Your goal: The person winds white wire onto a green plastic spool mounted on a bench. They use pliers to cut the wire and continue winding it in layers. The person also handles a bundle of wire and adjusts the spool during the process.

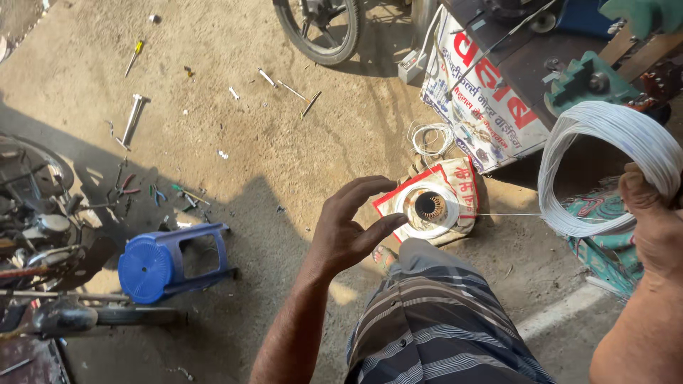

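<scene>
Gripping a large coil of white wire (605,153), the right hand (651,220) is seen at the right edge of the view, its fingers closed over the lower right part of the loop. A single thin strand (509,214) is stretched from the coil leftward to a round motor core (429,206), which is ringed with white winding and laid on a red and white printed cloth (462,195) on the ground. The left hand (348,227) is held loose above the ground just left of the core, fingers curled and spread, nothing grasped; whether the strand is touched by its fingertips cannot be told. A striped trouser leg (434,327) is seen below the hands. A smaller bundle of white wire (430,137) lies beyond the cloth, beside a printed banner (484,99). A blue plastic stool (171,259) is tipped on its side at the left, near scattered pliers (128,186) and a screwdriver (134,57). A motorcycle wheel (320,28) stands at the top.
</scene>
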